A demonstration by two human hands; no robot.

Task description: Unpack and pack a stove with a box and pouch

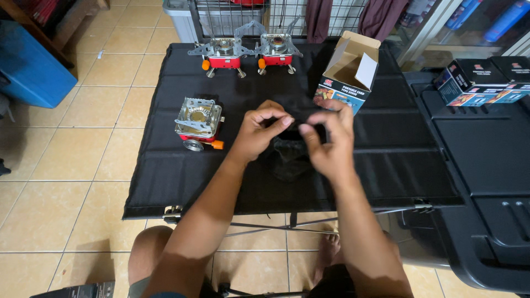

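My left hand (259,132) and right hand (326,140) pinch the black pouch (287,152) mouth open; the folded stove (199,122) sits unbagged on the worktop (165,182).

We note: beige tiled floor (66,165) under even light; low folding table (386,165) with black fabric top; blue bin (30,66) at far left; grey crate (179,11) and wire rack (232,16) behind; black plastic case (486,165) at right.

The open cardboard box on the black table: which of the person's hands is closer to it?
Right. The right hand is just below the open cardboard box, nearly touching its lower edge, pinching a black pouch. The left hand grips the pouch farther to the left.
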